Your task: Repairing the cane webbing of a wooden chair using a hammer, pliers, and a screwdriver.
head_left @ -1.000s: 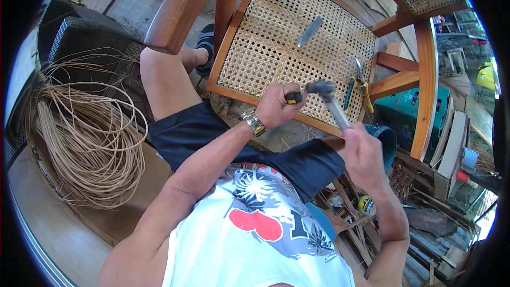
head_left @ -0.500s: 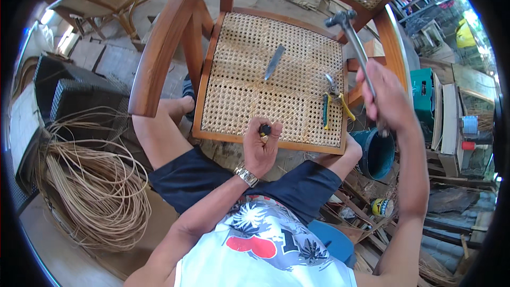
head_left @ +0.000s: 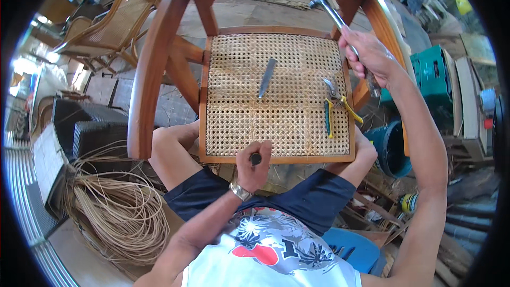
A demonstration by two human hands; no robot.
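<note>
My right hand is wrapped round the handle of a metal hammer, raised above the far right corner of a wooden armchair's woven cane seat. At the seat's front rail, my left hand is closed round a tool with a dark, round handle end facing up. The rest of that tool is hidden under the fist. A flat grey metal strip lies mid-seat. Pruning shears with yellow and green handles rest near the seat's right edge.
Wooden armrests rise at both sides of the seat. Coiled cane strands lie at left. A dark bucket and a green crate stand at right. A blue plastic stool shows beside me. Another cane chair stands far left.
The view has tilted, so the chair appears lower. My right hand has carried the hammer up and left, its head now near the backrest. My left hand keeps its grip at the front rail.
</note>
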